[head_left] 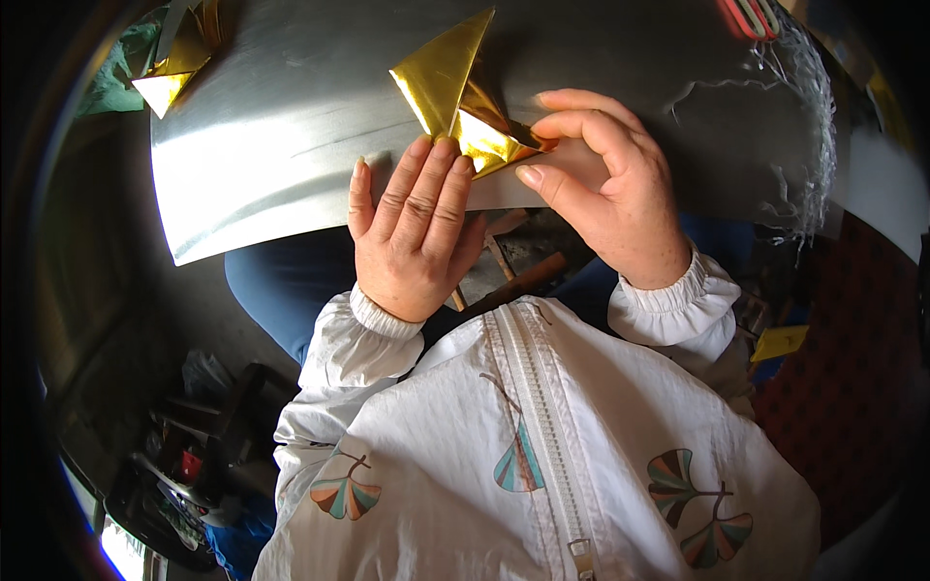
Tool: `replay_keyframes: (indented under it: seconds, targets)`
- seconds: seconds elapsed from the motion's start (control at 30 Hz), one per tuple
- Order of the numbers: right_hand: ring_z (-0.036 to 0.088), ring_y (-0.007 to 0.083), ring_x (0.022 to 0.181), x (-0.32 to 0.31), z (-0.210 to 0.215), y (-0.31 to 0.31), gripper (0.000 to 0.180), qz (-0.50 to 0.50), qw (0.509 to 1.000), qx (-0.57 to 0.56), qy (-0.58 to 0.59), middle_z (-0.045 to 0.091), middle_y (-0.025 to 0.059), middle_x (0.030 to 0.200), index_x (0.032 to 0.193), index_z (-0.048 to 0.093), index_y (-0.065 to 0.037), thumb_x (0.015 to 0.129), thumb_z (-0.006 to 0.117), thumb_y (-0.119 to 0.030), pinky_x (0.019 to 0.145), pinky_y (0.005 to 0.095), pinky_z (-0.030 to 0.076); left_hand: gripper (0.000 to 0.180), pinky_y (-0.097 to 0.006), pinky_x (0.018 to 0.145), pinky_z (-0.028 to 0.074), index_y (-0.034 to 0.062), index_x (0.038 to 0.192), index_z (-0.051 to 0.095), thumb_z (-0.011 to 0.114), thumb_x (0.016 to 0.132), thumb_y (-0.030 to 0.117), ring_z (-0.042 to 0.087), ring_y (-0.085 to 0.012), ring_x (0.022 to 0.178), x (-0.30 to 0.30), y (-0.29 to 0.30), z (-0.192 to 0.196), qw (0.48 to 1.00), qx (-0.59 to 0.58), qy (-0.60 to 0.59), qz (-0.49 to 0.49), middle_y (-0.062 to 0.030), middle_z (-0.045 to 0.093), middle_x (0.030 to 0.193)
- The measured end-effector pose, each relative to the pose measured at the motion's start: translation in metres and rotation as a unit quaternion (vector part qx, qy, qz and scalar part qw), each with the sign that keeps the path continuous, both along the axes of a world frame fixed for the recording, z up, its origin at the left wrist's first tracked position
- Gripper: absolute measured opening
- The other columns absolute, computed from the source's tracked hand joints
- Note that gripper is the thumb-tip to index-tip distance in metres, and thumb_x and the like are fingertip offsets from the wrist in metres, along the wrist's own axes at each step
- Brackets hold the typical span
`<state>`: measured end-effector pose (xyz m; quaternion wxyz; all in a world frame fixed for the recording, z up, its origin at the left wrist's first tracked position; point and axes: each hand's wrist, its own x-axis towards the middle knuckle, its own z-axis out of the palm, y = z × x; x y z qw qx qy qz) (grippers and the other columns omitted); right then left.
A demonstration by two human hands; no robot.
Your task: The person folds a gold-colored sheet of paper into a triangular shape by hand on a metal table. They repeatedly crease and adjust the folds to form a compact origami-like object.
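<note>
A sheet of shiny gold foil paper (445, 73), folded into pointed flaps, lies at the near edge of a grey metal tabletop. My left hand (412, 218) is laid flat, its fingers stretched out and their tips pressing on the paper's lower part. From the right, my right hand (615, 179) curves its thumb and index finger around the paper's right corner, with the fingertips at either side of it. The other fingers of that hand are bent loosely. The underside of the folds is hidden.
Another folded gold foil piece (167, 85) rests at the table's far left, beside crumpled green plastic (121, 68). Clear stringy plastic strands (819, 126) hang over the right side, near a red-handled object (751, 17). Bare metal tabletop (310, 116) lies left of my hands.
</note>
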<state>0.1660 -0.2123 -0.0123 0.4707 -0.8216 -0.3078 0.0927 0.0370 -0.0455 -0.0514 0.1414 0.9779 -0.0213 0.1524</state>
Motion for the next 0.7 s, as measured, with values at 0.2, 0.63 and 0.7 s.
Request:
replay_keyframes:
  seconds: [0.2, 0.63, 0.7]
  targets:
    - [0.065, 0.0228, 0.099, 0.004, -0.007, 0.004, 0.019, 0.019, 0.999, -0.008, -0.037, 0.061, 0.0168, 0.122, 0.089, 0.066, 0.001, 0.074, 0.076, -0.003, 0.084, 0.0321, 0.052, 0.058, -0.051, 0.115, 0.022, 0.0073, 0.133, 0.056, 0.070, 0.080, 0.025, 0.045, -0.0245, 0.135, 0.000, -0.003, 0.001, 1.000, 0.000, 0.007, 0.009, -0.0093, 0.052, 0.142]
    - [0.067, 0.0297, 0.080, 0.013, -0.013, 0.019, 0.017, 0.008, 0.999, 0.033, -0.016, 0.068, 0.0194, 0.108, 0.064, 0.063, -0.001, 0.069, 0.076, -0.010, 0.080, 0.0404, 0.048, 0.063, -0.044, 0.110, 0.034, 0.0054, 0.132, 0.057, 0.075, 0.074, 0.021, 0.049, -0.0258, 0.131, 0.005, 0.005, 0.005, 0.999, -0.035, -0.003, -0.002, -0.0118, 0.054, 0.138]
    - [0.067, 0.0290, 0.080, 0.013, -0.012, 0.021, 0.017, 0.003, 1.000, 0.021, -0.012, 0.068, 0.0183, 0.108, 0.063, 0.063, -0.002, 0.069, 0.076, -0.010, 0.079, 0.0405, 0.047, 0.063, -0.044, 0.107, 0.037, 0.0048, 0.131, 0.057, 0.075, 0.072, 0.019, 0.051, -0.0265, 0.130, 0.006, 0.007, 0.006, 0.999, -0.039, -0.006, -0.007, -0.0122, 0.055, 0.137]
